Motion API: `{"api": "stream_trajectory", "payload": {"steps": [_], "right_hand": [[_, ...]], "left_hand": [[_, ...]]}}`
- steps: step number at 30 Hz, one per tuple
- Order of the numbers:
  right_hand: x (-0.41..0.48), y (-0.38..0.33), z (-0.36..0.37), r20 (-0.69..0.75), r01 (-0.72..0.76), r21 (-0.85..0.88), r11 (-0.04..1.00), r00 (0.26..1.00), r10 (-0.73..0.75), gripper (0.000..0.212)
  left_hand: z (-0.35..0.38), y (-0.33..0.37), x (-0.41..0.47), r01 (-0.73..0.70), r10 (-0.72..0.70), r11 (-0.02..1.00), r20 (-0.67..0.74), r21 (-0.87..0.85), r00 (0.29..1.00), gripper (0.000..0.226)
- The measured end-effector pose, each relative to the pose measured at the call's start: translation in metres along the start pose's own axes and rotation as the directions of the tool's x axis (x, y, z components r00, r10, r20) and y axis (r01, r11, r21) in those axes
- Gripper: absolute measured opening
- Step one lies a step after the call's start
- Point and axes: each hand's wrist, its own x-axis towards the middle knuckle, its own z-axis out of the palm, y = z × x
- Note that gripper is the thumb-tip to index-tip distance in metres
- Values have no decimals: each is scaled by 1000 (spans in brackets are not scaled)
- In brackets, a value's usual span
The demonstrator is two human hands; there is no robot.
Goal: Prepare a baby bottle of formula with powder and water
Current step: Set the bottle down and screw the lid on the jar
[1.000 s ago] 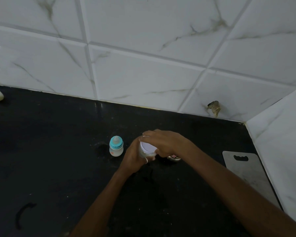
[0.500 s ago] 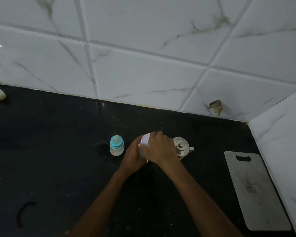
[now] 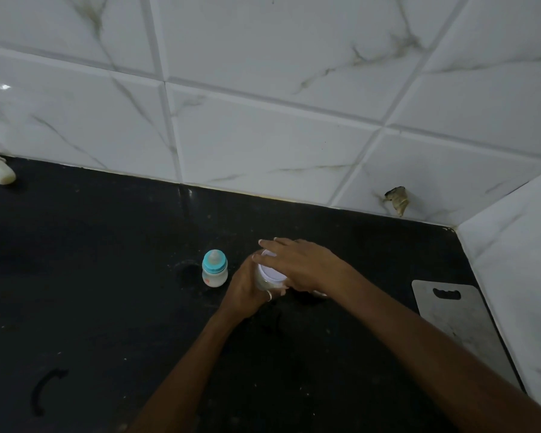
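Your left hand (image 3: 247, 289) wrapped the white jar (image 3: 267, 278) on the counter (image 3: 107, 276). Your right hand (image 3: 303, 265) clasped its lid (image 3: 272, 273). The baby bottle (image 3: 214, 268) stood just beside.

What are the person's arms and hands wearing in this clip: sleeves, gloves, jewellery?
Both forearms are bare as far as the frame shows: no sleeves, gloves or watch in view. The left hand has a thin, pale ring on one finger. The right hand shows no ring or other jewellery.
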Motion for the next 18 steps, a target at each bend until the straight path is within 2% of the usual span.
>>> {"api": "stream_trajectory", "payload": {"steps": [3,7,12,15,18], "right_hand": [[4,0,2,11,-1,53,999,1000,1,82],[5,-4,6,-69,-59,90,994,995,65,70],[5,-18,8,-129,-259,136,956,952,276,67],[8,-29,11,-156,-366,191,911,905,397,70],[7,-35,13,-146,-406,232,884,884,444,71]], "left_hand": [[0,0,0,-15,15,1000,7,-6,1000,74],[-1,0,0,-17,17,1000,3,-12,1000,73],[0,-1,0,-28,28,1000,-2,6,1000,86],[0,-6,-2,-86,86,996,-16,-10,996,82],[0,-6,-2,-110,109,994,-40,-17,993,81]]}}
